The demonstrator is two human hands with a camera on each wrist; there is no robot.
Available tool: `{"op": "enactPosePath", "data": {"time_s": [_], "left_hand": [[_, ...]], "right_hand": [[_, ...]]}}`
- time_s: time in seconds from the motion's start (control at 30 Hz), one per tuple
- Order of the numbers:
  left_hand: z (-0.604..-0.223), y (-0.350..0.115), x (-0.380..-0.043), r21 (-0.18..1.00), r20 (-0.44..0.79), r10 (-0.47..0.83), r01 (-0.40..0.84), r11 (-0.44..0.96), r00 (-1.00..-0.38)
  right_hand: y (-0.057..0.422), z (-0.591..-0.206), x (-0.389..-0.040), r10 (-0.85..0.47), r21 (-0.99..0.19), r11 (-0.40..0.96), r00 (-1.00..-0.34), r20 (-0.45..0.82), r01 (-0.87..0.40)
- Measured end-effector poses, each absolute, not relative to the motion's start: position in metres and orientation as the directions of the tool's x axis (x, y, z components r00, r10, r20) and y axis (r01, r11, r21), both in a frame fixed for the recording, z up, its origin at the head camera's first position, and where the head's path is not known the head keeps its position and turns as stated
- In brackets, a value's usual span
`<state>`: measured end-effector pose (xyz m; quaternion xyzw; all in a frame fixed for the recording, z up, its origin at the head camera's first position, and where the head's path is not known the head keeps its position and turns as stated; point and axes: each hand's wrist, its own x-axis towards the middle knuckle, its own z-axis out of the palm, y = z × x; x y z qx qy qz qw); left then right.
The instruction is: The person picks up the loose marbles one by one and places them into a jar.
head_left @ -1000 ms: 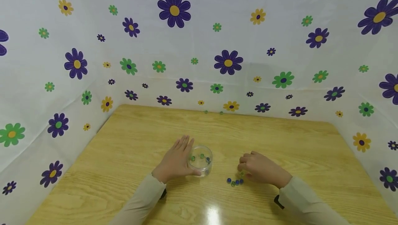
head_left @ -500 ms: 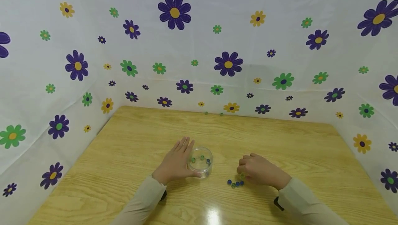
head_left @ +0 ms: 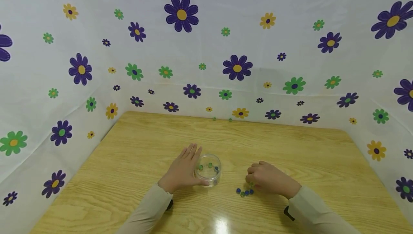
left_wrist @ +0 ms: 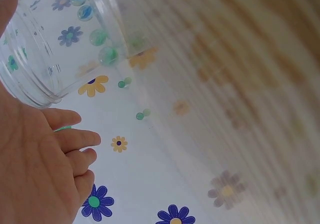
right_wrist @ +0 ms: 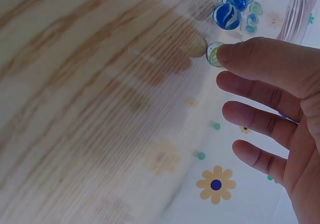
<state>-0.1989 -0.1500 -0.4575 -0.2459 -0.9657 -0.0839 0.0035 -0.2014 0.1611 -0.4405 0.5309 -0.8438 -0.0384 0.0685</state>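
Note:
My left hand (head_left: 183, 171) steadies a clear round jar (head_left: 213, 181) with thumb across its near side and fingers along the left. Through the jar's open top, several green and blue marbles (head_left: 210, 165) show on the bottom. Threads ring the jar's rim in the left wrist view. To the right, my right hand (head_left: 272, 178) is low over the table, thumb tip on a clear yellow-green marble (right_wrist: 214, 56) in the right wrist view; the index finger is hidden behind the thumb. Its other fingers are loosely extended. Blue marbles (head_left: 247, 192) and a green marble (head_left: 243, 194) lie just in front.
Two small green marbles (head_left: 214, 118) lie at the table's back edge. A white flower-printed sheet (head_left: 193, 47) walls the back and both sides of the wooden table (head_left: 155, 130).
The right hand turns slightly at the yellow-green marble, and its thumb slips out of sight in the head view. The left hand and jar keep their place.

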Motion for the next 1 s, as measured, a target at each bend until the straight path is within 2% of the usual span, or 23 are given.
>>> {"op": "enactPosePath", "data": {"time_s": [0.6, 1.0], "left_hand": [[-0.4615, -0.15, -0.2003, 0.151, 0.046, 0.474, 0.475, 0.867, -0.88], [-0.4615, -0.1501, -0.201, 0.135, 0.044, 0.479, 0.48, 0.867, -0.877]], "right_hand": [[0.161, -0.4485, -0.203, -0.906, 0.121, 0.422, -0.412, 0.099, -0.898], [0.1624, -0.4489, -0.2025, -0.9, 0.13, 0.434, -0.426, 0.088, -0.891]]}}
